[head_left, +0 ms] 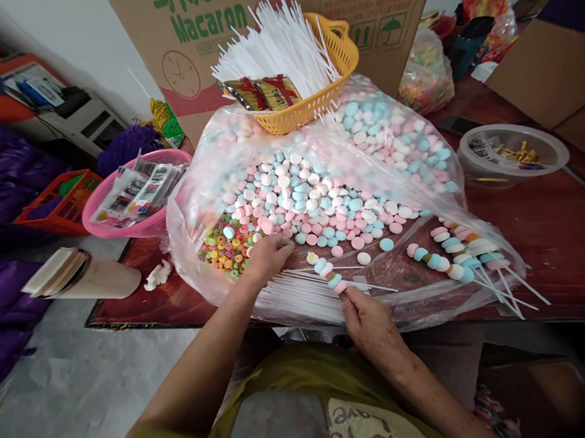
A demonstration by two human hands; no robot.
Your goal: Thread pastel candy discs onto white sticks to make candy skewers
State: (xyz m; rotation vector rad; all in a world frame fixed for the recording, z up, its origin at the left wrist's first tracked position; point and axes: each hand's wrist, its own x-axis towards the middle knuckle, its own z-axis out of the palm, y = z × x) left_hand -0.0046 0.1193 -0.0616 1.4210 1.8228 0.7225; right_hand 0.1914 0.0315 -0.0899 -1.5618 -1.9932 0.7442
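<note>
My right hand (pixel 370 318) grips the lower end of a candy skewer (pixel 327 272) threaded with blue, white and pink marshmallow pieces, darker rings and a yellow-and-white piece at its tip. My left hand (pixel 268 256) is at the near edge of a pile of pastel marshmallow candies (pixel 309 197), beside the colourful ring candies (pixel 228 248). Its fingers are drawn together, and whatever is between them is hidden. Below both hands lies a row of white sticks (pixel 297 296) on the clear plastic sheet (pixel 423 315).
Finished-looking candy skewers (pixel 453 247) lie at the right. A yellow basket (pixel 307 110) of white sticks stands behind the pile, before a cardboard box (pixel 182 71). A pink basket (pixel 134 224) and a cup (pixel 112 281) are at left; a round plastic tub (pixel 491 163) is at right.
</note>
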